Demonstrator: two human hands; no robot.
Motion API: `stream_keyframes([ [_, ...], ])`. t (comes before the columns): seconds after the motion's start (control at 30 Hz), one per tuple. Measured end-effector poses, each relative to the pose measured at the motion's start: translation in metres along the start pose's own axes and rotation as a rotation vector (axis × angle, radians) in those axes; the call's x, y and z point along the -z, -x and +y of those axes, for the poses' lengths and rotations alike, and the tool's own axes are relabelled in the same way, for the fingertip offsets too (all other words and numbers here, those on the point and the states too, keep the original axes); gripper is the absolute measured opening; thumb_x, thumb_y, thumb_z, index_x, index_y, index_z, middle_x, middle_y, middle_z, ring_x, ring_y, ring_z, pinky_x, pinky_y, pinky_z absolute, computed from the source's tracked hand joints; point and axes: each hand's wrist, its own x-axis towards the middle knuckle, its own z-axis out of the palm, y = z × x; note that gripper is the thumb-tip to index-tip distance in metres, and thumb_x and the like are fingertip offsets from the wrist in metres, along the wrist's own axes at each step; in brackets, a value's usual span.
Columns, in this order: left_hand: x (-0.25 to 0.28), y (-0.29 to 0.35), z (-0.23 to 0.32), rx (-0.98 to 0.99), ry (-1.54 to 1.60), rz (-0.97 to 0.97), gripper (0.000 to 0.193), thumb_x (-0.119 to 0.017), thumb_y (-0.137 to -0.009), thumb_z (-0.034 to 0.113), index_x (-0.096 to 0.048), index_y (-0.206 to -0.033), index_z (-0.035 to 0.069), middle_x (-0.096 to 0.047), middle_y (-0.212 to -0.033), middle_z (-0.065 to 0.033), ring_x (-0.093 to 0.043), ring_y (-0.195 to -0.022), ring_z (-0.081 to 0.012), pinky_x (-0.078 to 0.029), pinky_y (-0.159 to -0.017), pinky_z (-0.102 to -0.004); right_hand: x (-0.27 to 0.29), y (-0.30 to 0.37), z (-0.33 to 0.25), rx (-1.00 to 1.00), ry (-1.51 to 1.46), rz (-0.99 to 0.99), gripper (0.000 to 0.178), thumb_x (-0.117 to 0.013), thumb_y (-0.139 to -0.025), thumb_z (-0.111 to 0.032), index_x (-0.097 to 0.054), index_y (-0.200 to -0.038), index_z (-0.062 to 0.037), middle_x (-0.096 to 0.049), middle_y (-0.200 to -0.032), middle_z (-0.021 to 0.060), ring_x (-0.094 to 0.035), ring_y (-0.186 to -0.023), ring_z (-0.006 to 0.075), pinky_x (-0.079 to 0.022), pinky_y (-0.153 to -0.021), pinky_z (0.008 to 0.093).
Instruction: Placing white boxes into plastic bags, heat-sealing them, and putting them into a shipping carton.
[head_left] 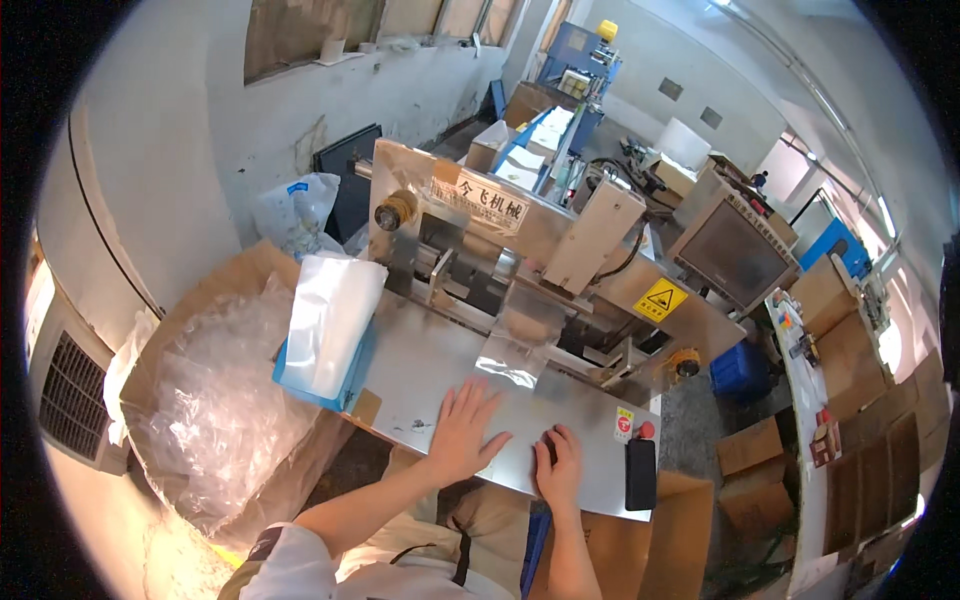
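My left hand lies palm down on the metal worktable of a machine, its fingers stretched and thumb spread, holding nothing. A clear plastic bag hangs out of the machine just beyond those fingertips, apart from them. Close to the table's front edge rests my right hand, fingers lightly bent and thumb apart, with nothing visible in it. To the left, a stack of clear plastic bags sits on a blue box.
A big carton full of crumpled clear plastic stands at the left. On the table's right end are a black phone and a red button. A screen stands behind right; an open carton is below the table's right end.
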Motion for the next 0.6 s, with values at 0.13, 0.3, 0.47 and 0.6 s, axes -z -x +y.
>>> stream_keyframes([
  [0.13,0.030,0.023,0.013,0.014,0.120,0.089,0.058,-0.073,-0.086,0.032,-0.055,-0.133,0.002,-0.046,-0.145,-0.0222,-0.042,-0.134,-0.0436,-0.035,-0.110,-0.0526,0.000,0.002,-0.004,-0.031,-0.056,-0.014,0.028,-0.070,-0.087,-0.012,-0.065,-0.109,0.0044,-0.061,-0.124,0.0231,-0.056,-0.117,0.0418,-0.045,-0.101,0.0474],
  [0.3,0.061,0.036,0.031,0.056,0.212,0.160,0.043,-0.075,-0.082,0.022,-0.063,-0.119,0.004,-0.059,-0.131,-0.0149,-0.056,-0.110,-0.0357,-0.044,-0.096,-0.0448,-0.001,0.000,0.001,-0.010,-0.038,0.003,0.027,-0.068,-0.088,-0.010,-0.064,-0.110,0.0039,-0.061,-0.124,0.0226,-0.056,-0.116,0.0419,-0.045,-0.101,0.0472],
  [0.47,0.069,0.042,0.028,0.095,0.255,0.198,0.043,-0.075,-0.081,0.016,-0.062,-0.120,0.003,-0.060,-0.129,-0.0160,-0.056,-0.112,-0.0372,-0.045,-0.096,-0.0451,-0.002,0.001,0.007,-0.058,-0.129,0.004,0.022,-0.061,-0.093,-0.007,-0.065,-0.111,0.0039,-0.061,-0.124,0.0228,-0.058,-0.114,0.0420,-0.046,-0.101,0.0457],
  [0.6,0.070,0.035,0.021,0.150,0.329,0.246,0.044,-0.071,-0.087,0.014,-0.057,-0.127,0.003,-0.058,-0.131,-0.0178,-0.055,-0.115,-0.0376,-0.046,-0.096,-0.0434,0.002,0.002,0.006,-0.102,-0.174,-0.004,0.022,-0.058,-0.095,-0.007,-0.065,-0.112,0.0041,-0.062,-0.124,0.0229,-0.058,-0.116,0.0413,-0.045,-0.102,0.0447],
])
